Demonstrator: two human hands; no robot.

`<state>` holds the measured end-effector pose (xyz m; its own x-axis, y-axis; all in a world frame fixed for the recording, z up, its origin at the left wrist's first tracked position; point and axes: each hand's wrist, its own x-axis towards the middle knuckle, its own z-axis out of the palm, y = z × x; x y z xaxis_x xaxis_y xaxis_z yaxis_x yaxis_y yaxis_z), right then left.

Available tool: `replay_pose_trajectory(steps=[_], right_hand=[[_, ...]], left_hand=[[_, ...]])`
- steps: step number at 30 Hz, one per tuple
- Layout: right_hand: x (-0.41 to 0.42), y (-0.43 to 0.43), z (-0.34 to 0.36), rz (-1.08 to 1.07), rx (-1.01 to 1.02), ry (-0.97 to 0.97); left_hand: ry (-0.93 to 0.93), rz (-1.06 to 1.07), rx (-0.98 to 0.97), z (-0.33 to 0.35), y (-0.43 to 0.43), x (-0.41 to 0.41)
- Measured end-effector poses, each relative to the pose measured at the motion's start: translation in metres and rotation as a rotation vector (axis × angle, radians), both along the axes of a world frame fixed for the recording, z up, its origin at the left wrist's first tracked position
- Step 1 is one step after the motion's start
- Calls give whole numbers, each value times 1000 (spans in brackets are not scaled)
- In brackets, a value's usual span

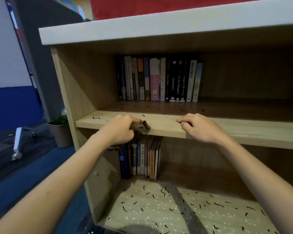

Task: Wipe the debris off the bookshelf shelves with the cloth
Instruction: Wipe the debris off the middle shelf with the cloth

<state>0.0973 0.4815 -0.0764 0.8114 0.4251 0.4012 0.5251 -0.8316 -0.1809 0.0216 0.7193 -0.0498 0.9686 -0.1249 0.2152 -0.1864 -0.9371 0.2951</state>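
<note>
Head view only. Cloth (140, 127): small, brown-olive, bunched into a wad, a pale loop or tag showing on top. It sits on the front edge of the middle shelf (227, 130), part of it hanging over the lip. Debris (96, 118): thin black curled strands scattered on the middle shelf, mostly toward the back in front of the upper books (159, 80), one squiggle near the left front corner. Bottom shelf (159, 210) carries far more black strands plus small white specks. A second row of lower books (140, 159) stands at the back of that bottom shelf.

Left hand (121, 130): palm down, knuckles up, grip clamped on the cloth, fingers curled around the wad at the shelf's front edge. Forearm runs in from lower left.

Right hand (200, 127): palm down on the same shelf edge, well apart from the cloth, to its right. Fingers bent, tips touching the wood, holding nothing; grip loosely curled, not closed. Forearm comes in from lower right.

Bookshelf (66, 92): light wood, white top board. Potted plant (59, 129) on the floor just left of it.
</note>
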Motion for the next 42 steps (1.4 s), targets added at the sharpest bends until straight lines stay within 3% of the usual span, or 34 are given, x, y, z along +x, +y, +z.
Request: replay_pose_trajectory(steps=[6,11,17,22,28,33,37,39,42], right_hand=[[-4,-4,1,3,-12,27],[-4,-3,2,23,-32,31],[-4,-5,1,13,-35,41],[-3,-4,1,20,-40,32],[-6,-4,2,11,-36,17],[-7,-3,4,18,-32,44],[-4,-11,15,54,165,171],[1,-28,27,-5,221,195],[20,-61,35,-208,85,221]], left_hand=[[38,-143,-88,-1,-47,12],[76,22,-78,9,-3,13],[121,-186,-74,10,-46,22],[139,-57,-130,17,-29,28],[163,-193,-116,13,-45,21],[163,-100,-139,20,-27,24],[172,-223,-128,20,-66,26],[183,-247,-126,23,-74,29],[229,-242,-168,23,-85,46]])
